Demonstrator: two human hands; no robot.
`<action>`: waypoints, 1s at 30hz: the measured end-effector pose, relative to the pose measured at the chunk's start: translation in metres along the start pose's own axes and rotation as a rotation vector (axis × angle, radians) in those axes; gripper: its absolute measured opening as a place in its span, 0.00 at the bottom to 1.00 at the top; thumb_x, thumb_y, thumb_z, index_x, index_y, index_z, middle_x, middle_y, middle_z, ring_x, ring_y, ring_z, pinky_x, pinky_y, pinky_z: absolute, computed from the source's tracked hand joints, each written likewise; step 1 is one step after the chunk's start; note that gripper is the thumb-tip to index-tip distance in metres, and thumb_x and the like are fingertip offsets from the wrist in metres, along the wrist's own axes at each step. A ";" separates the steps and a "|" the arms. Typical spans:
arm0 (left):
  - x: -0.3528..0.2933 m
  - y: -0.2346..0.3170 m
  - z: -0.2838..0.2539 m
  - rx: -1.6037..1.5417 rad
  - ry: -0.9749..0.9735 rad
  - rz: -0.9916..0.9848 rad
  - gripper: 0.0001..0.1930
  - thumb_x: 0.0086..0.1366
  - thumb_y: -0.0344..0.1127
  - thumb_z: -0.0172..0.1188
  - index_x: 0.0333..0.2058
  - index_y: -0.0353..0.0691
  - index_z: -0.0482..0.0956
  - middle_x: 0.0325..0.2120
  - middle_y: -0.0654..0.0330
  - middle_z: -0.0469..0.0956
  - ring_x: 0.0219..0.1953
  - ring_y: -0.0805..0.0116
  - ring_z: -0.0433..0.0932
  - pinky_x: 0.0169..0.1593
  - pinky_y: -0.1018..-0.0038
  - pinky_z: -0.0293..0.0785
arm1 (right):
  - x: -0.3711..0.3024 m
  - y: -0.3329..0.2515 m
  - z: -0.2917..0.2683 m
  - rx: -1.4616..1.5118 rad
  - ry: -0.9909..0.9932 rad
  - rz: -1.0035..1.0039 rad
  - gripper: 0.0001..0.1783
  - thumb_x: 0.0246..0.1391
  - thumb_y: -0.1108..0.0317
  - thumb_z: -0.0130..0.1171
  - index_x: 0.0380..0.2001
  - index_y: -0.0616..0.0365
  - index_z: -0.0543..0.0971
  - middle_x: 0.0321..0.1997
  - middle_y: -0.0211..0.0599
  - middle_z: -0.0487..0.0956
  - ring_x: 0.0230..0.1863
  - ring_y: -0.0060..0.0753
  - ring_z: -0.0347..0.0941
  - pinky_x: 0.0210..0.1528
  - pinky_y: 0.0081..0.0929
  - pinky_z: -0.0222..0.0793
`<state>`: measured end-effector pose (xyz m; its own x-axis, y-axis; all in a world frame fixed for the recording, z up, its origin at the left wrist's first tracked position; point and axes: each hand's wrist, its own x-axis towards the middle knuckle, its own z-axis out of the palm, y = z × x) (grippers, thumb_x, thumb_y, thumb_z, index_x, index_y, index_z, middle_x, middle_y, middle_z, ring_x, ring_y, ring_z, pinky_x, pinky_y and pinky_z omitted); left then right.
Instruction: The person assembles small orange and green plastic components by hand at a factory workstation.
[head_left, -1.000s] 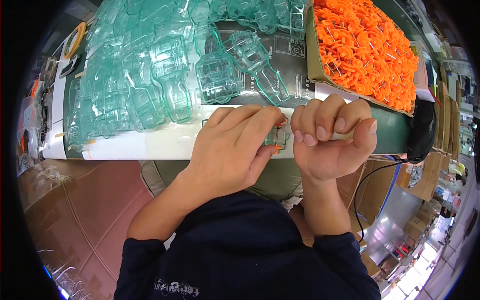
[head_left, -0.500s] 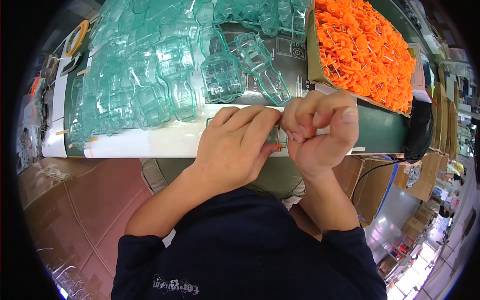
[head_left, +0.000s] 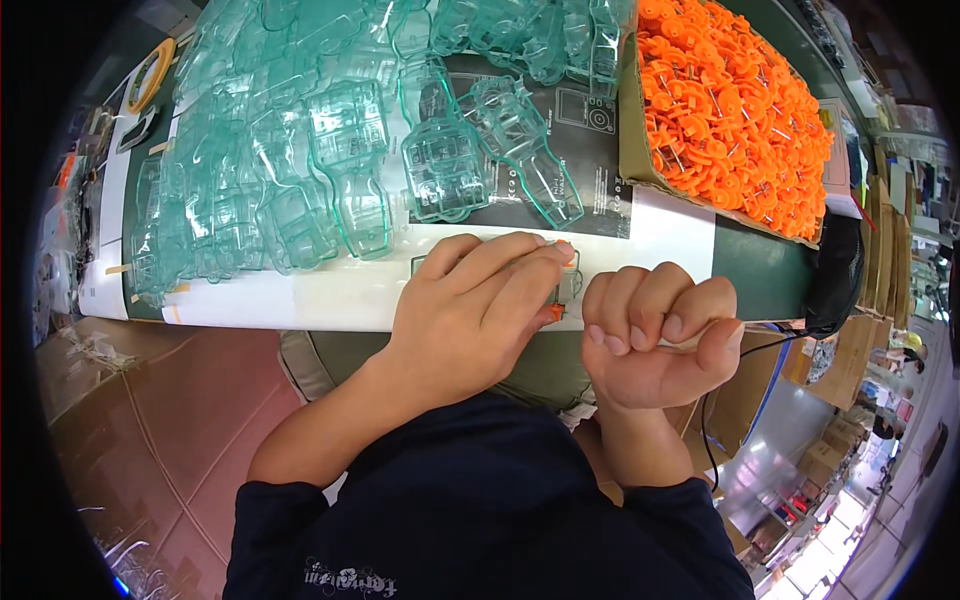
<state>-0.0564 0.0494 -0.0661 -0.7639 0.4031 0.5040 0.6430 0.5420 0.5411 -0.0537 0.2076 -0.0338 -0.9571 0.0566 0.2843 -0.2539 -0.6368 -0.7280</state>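
At the table's front edge, my left hand [head_left: 475, 310] is closed over a clear green plastic shell [head_left: 572, 284] lying on the white surface. Most of the shell is under my palm and fingers; its right end shows, with one orange part [head_left: 566, 250] by my fingertips and another orange part [head_left: 556, 312] by my thumb. My right hand [head_left: 660, 335] is just right of the shell, apart from it. Its fingers curl toward the palm, and the thumb points up at the right. Whatever might be inside that hand is hidden.
Many clear green plastic shells [head_left: 350, 165] cover the table's left and far side, some on a black printed sheet [head_left: 590, 150]. At the far right stands a cardboard box [head_left: 632, 120] full of orange wheels with metal pins [head_left: 735, 120]. A tape roll [head_left: 150, 76] lies far left; a black bag [head_left: 838, 265] hangs at right.
My right hand has drawn away from the shell, to the right and toward me, its fingers still curled. An orange part at the shell's far side now shows. My left hand keeps its hold.
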 end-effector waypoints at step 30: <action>0.267 -0.174 -0.105 0.451 -0.218 -0.186 0.27 0.57 0.29 0.62 0.57 0.42 0.69 0.51 0.55 0.77 0.50 0.51 0.78 0.54 0.60 0.74 | -0.013 -0.025 -0.082 0.489 0.026 0.152 0.22 0.73 0.49 0.37 0.28 0.49 0.67 0.17 0.26 0.66 0.14 0.22 0.60 0.17 0.24 0.59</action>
<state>-0.3664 -0.0153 0.0452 -0.8871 0.3882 0.2498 0.4451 0.8626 0.2402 -0.0461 0.2854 -0.0707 -0.9827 -0.0493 0.1783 -0.0228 -0.9242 -0.3813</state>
